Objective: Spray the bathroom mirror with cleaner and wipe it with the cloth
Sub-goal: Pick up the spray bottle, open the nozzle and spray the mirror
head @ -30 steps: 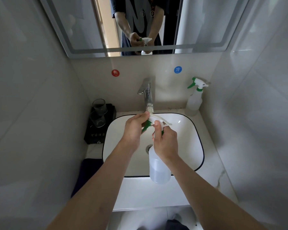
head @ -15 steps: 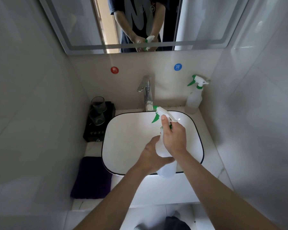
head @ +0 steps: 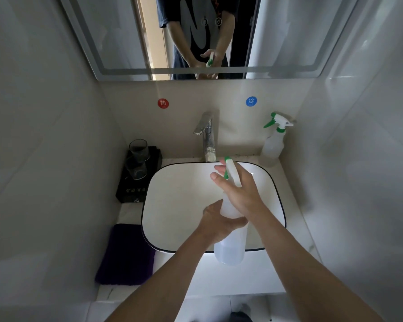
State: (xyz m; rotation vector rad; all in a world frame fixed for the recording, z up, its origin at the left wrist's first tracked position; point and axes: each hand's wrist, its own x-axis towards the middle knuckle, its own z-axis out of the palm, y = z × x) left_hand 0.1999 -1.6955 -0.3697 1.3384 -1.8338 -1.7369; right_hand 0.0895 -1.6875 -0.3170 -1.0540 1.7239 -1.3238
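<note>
Over the white sink [head: 172, 205] I hold a translucent spray bottle [head: 230, 247] with a white and green trigger head. My right hand [head: 237, 191] wraps its neck, fingers stretched by the trigger. My left hand [head: 216, 225] grips the bottle's body from the left. The nozzle points toward the back wall, below the mirror [head: 102, 31], which hangs above and reflects both hands and the bottle. A dark purple cloth [head: 126, 254] lies folded on the counter left of the sink.
A second spray bottle [head: 273, 141] stands at the back right corner. A chrome tap [head: 206, 135] rises behind the sink. Two glasses [head: 138, 159] sit on a black tray at the back left. Tiled walls close in on both sides.
My left hand left the trigger head and dropped to the bottle's body. The bottle tilted so that the nozzle points away from me, and the view shifted slightly downward.
</note>
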